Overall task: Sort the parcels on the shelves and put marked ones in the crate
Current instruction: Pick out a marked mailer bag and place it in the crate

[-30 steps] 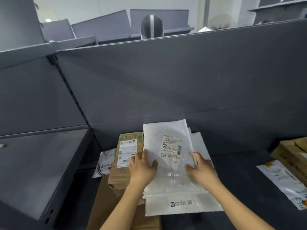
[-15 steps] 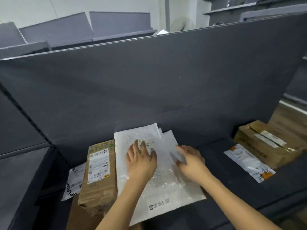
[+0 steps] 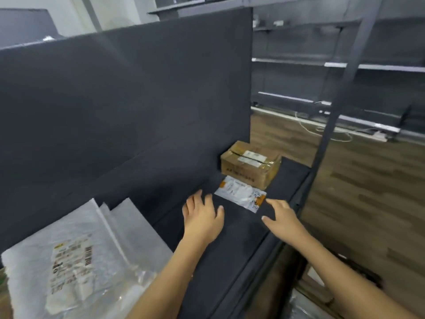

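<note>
My left hand (image 3: 202, 217) and right hand (image 3: 282, 218) hover over the dark shelf (image 3: 207, 261), fingers spread and holding nothing. Just past my fingertips a small white and orange mailer (image 3: 240, 196) lies flat in front of a brown box (image 3: 250, 166). White bags (image 3: 69, 249) are stacked at lower left.

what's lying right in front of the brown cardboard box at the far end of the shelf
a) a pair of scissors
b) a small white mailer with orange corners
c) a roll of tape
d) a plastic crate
B: a small white mailer with orange corners lies flat on the shelf, directly before the cardboard box.
</note>
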`<move>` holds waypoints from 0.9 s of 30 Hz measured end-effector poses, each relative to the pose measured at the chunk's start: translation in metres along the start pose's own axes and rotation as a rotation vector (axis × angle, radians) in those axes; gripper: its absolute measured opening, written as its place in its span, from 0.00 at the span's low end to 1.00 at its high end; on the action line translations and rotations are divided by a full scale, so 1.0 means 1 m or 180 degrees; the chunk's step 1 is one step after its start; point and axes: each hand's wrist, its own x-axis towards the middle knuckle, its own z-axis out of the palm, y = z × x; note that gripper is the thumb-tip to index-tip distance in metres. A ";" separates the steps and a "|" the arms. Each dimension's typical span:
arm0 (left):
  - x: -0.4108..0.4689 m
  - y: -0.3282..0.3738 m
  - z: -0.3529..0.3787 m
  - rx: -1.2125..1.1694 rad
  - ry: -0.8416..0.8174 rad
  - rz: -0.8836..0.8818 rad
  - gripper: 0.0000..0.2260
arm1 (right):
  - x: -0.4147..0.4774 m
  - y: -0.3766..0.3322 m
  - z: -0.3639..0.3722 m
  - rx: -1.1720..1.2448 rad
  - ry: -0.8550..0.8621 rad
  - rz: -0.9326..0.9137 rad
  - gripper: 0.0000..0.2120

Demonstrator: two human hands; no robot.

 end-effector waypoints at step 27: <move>0.252 -0.014 0.150 -0.0666 -0.1016 -0.0622 0.24 | 0.210 0.067 0.064 0.2041 -0.0164 0.1518 0.12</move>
